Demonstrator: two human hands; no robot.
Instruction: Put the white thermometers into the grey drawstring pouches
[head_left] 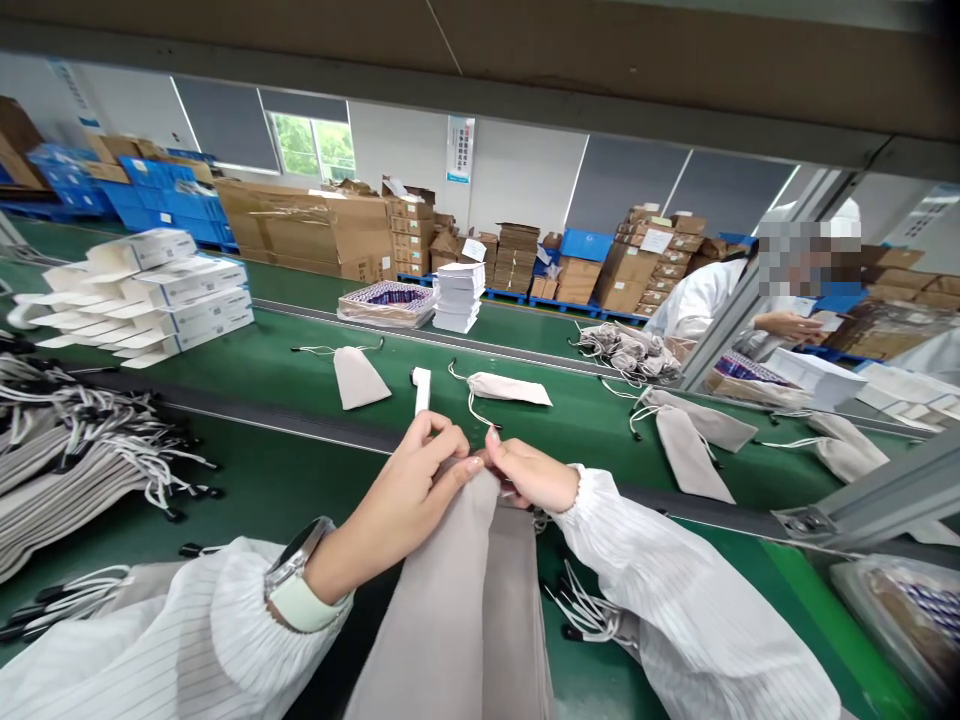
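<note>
My left hand point(409, 490) and my right hand point(529, 470) meet at the top edge of a beige drawstring pouch point(457, 600) that hangs down toward me. Both hands pinch its mouth with closed fingers. A watch sits on my left wrist. Just beyond my fingers a small white stick-shaped item point(422, 389) lies on the green belt point(300, 400). Two filled pouches point(358, 376) point(510, 388) rest on the belt further out.
A pile of flat pouches with cords point(67, 450) lies at my left. White boxes point(165, 295) are stacked at the far left, white cartons point(459, 296) mid-belt. More pouches point(690, 440) lie right. A person in white point(712, 295) works at the right. A metal frame post point(870, 500) crosses right.
</note>
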